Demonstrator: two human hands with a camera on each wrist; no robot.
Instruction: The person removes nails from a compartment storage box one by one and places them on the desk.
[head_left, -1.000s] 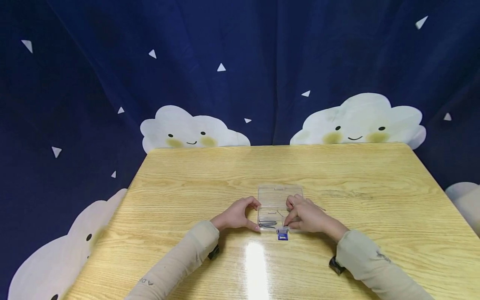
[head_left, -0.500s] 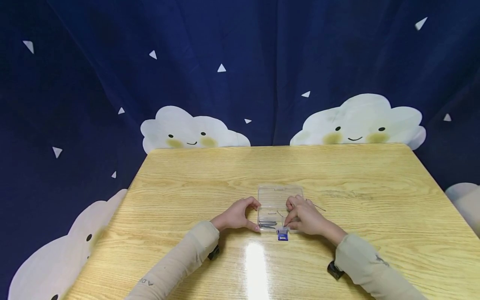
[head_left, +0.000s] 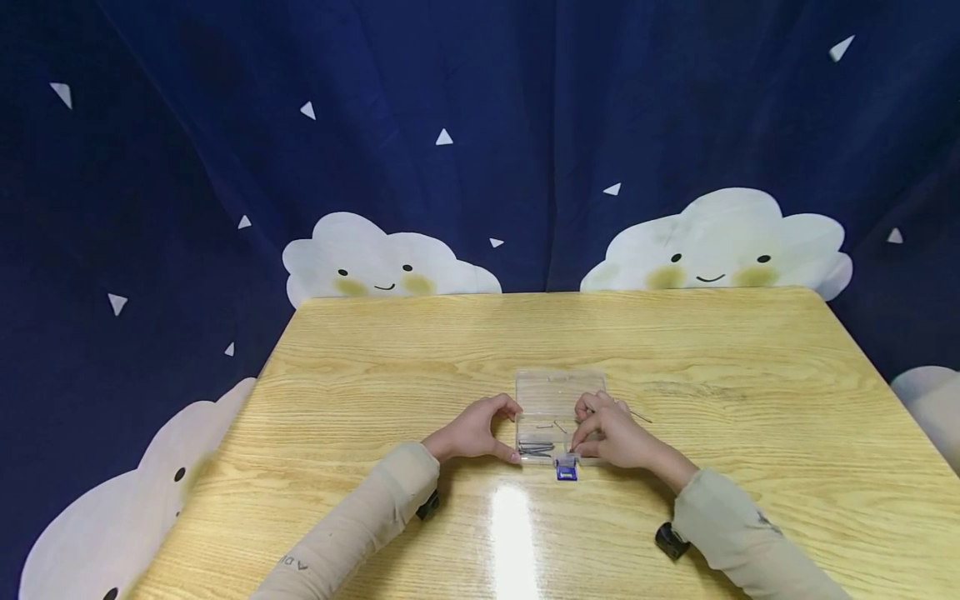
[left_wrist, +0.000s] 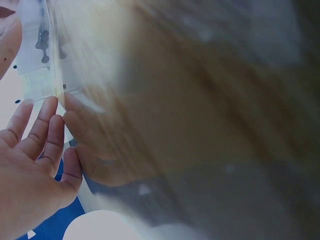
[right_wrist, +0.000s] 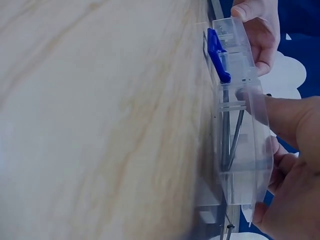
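Observation:
A clear plastic compartment box (head_left: 551, 387) lies on the table with its lid folded back and a blue latch (head_left: 567, 473) hanging from its front edge. My left hand (head_left: 474, 429) holds the box's left end, thumb at the front corner and fingers farther back. Inside the front left compartment lie several long grey nails (head_left: 535, 448); smaller nails (head_left: 545, 427) sit behind them. My right hand (head_left: 615, 433) reaches into the right part, thumb and forefinger pinching at the upper end of a grey nail (right_wrist: 236, 137). The hand hides most of that compartment in the head view.
Another thin nail (head_left: 640, 414) shows just beyond the right hand's knuckles. The wooden table (head_left: 375, 358) runs back to a dark blue curtain (head_left: 495, 100) with clouds and triangles. A bright light reflection crosses the table in front of the box.
My right hand has shifted very slightly to the right, its fingertips still inside the box. The left hand and the box stay in place.

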